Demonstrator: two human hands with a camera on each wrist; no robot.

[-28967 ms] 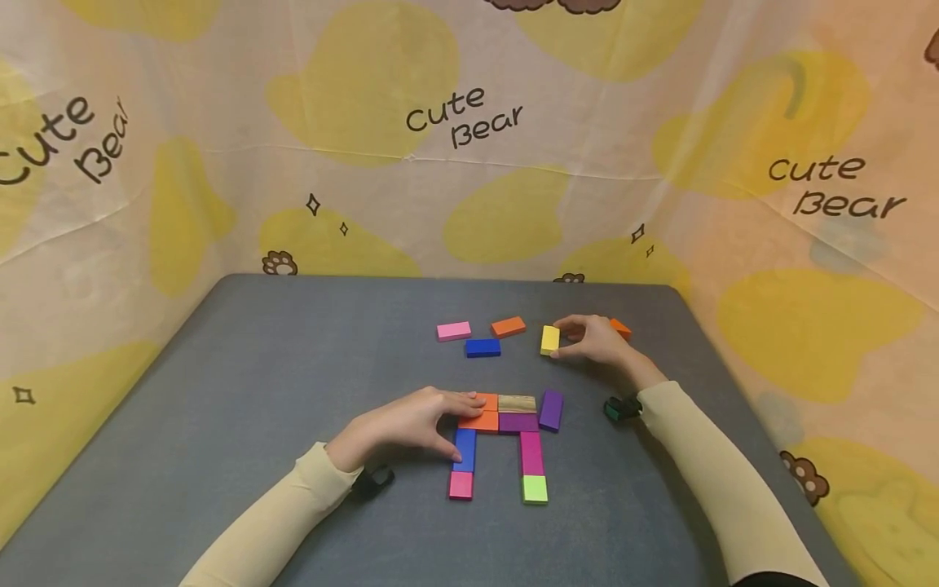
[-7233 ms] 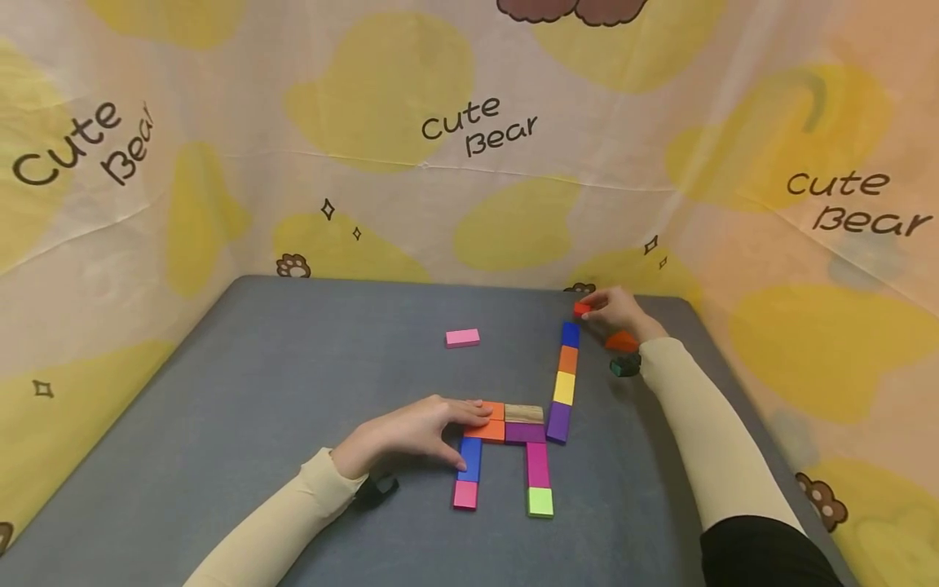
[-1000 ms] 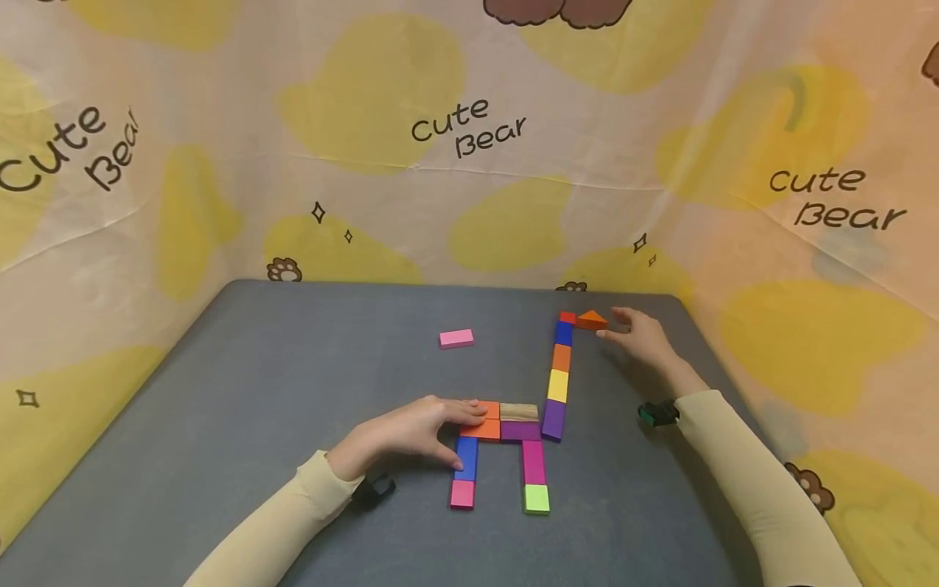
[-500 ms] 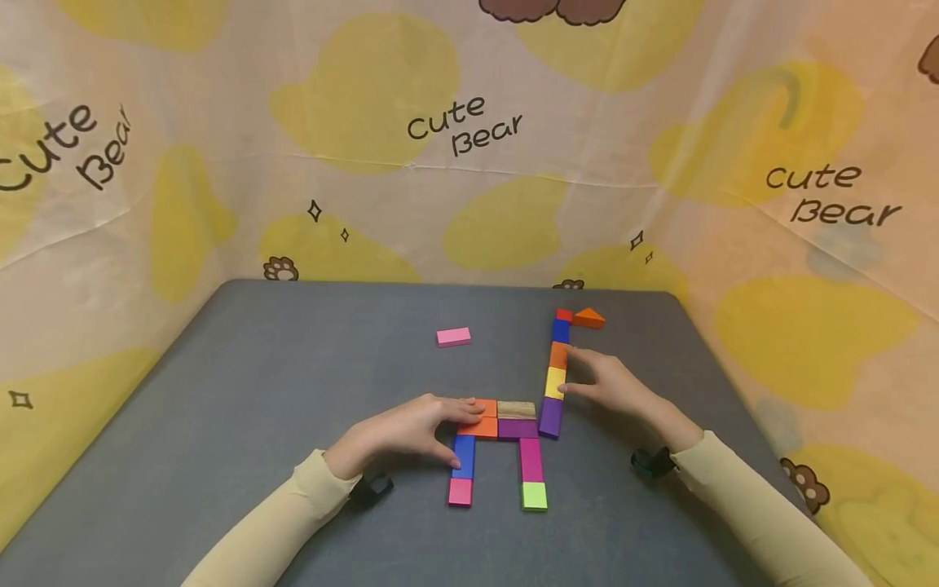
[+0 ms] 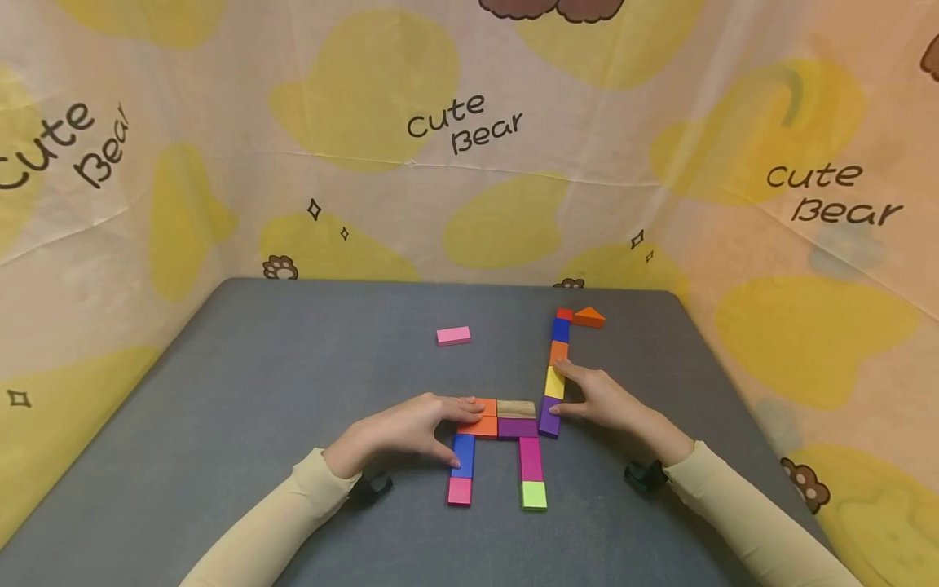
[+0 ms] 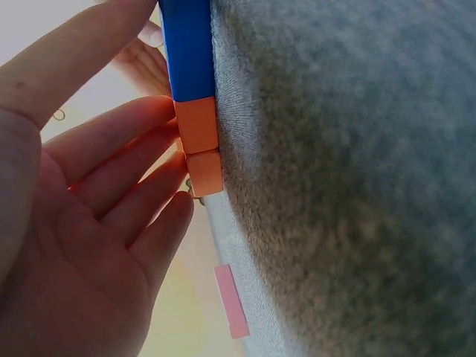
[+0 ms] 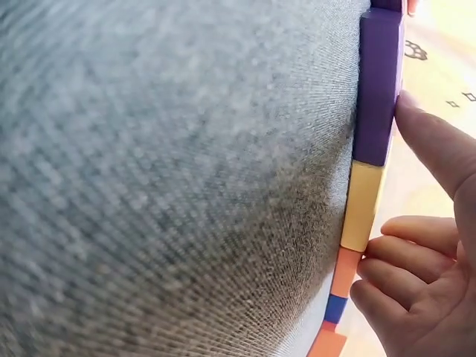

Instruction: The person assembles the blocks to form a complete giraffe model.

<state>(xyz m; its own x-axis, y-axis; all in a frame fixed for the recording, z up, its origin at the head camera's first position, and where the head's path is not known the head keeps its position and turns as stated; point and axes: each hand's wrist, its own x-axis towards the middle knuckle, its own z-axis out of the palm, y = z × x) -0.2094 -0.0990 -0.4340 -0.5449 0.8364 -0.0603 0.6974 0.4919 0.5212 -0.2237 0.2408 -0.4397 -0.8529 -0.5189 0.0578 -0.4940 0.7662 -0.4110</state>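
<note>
Flat toy blocks lie on a grey table in the head view. My left hand [image 5: 411,428] rests its fingertips on two stacked-side-by-side orange blocks [image 5: 478,427], its thumb on the blue block [image 5: 464,453]. A wood-grain block [image 5: 516,409] and a purple block [image 5: 517,428] adjoin them. From the right, my right hand [image 5: 616,403] touches a slanting column: thumb on its violet block [image 7: 378,89], fingers by the yellow block [image 7: 363,207] and orange block [image 7: 346,272]. Beyond these come a dark blue block [image 5: 561,329], a red block [image 5: 564,313] and an orange triangle [image 5: 589,317].
A pink block [image 5: 453,336] lies apart, left of the column. Below the body, a hot-pink block [image 5: 460,492], a magenta block [image 5: 531,459] and a lime block [image 5: 534,496] form legs. Patterned cloth [image 5: 469,204] walls the table [image 5: 330,342] on three sides.
Yellow, orange, dark blue and red blocks now line up beyond the violet one, the triangle beside the red. In the last second my right hand left the triangle and moved down the column.
</note>
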